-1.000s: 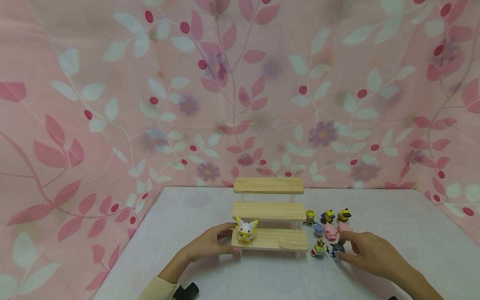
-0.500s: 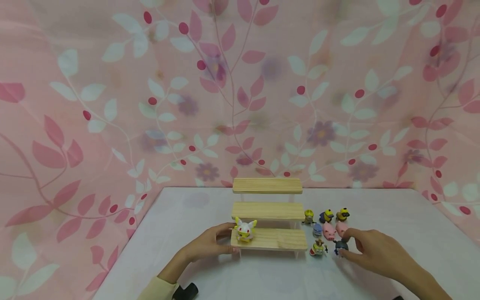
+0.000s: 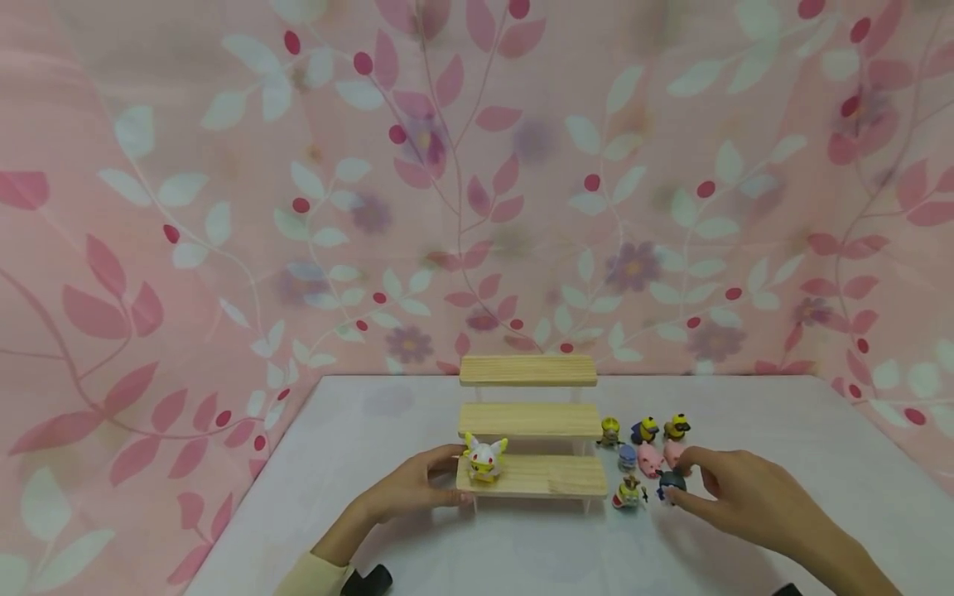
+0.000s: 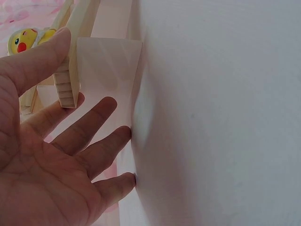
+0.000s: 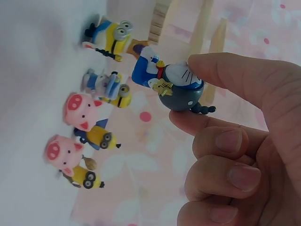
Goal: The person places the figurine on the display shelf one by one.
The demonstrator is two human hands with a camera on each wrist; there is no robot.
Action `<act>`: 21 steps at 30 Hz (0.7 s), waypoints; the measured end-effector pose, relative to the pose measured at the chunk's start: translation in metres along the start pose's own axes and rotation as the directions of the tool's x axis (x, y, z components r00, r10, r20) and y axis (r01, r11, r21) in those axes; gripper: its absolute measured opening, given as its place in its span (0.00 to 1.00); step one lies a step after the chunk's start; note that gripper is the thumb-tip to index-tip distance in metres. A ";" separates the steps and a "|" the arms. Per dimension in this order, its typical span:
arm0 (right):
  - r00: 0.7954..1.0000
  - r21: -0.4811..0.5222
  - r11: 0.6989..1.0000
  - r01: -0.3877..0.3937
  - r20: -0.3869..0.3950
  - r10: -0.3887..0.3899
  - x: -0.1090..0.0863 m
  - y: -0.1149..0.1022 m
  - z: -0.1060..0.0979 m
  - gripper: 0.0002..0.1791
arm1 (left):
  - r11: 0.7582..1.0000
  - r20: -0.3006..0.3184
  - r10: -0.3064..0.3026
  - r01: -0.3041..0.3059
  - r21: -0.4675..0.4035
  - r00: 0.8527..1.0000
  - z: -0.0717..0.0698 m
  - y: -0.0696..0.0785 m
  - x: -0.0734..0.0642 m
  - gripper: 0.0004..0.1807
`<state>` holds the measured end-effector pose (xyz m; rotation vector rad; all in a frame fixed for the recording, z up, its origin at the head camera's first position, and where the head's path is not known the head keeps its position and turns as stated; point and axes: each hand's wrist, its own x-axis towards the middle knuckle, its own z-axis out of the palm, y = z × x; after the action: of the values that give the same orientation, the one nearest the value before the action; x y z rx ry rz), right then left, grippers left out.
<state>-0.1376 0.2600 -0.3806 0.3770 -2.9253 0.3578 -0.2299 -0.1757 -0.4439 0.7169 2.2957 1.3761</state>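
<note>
My left hand [image 3: 419, 484] holds the near-left end of a three-step wooden display stand [image 3: 532, 420], thumb and index finger on opposite edges of the lowest plank [image 4: 68, 82]. A white-and-yellow figurine [image 3: 484, 459] with long ears stands on that plank's left end. My right hand [image 3: 753, 497] pinches a small Doraemon figurine [image 5: 176, 84] between thumb and index finger, to the right of the stand. The figurine has a dark grey head, whiskered white face, blue body and red collar. In the right wrist view it appears raised off the table, its feet toward the tabletop.
Between stand and right hand, several figurines stand grouped: a Minion [image 3: 628, 493] in front, a blue-grey figure [image 3: 628, 458], two pink pigs [image 3: 650, 460], and more Minions [image 3: 645, 430] behind. A floral pink cloth [image 3: 477, 182] hangs behind the white table [image 3: 387, 401].
My right hand has lifted the Doraemon figurine and shifted it a little, near the pigs. The left hand stays at the stand. The head view has moved slightly.
</note>
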 end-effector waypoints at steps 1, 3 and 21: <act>1.000 0.000 1.000 0.010 -0.019 -0.010 0.000 -0.001 0.000 0.18 | 1.000 0.001 0.000 0.000 0.000 1.000 0.000 0.000 0.000 0.38; 0.998 0.008 0.999 0.035 -0.055 -0.035 0.001 -0.004 -0.001 0.18 | 1.000 0.002 0.000 0.000 -0.006 1.000 0.000 -0.001 -0.001 0.37; 0.985 0.039 0.993 0.113 -0.132 -0.107 0.015 -0.029 -0.005 0.15 | 1.000 0.001 0.005 -0.005 0.007 1.000 -0.001 0.003 0.000 0.38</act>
<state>-0.1430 0.2312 -0.3664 0.5006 -2.7595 0.4186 -0.2293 -0.1751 -0.4412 0.7264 2.3008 1.3701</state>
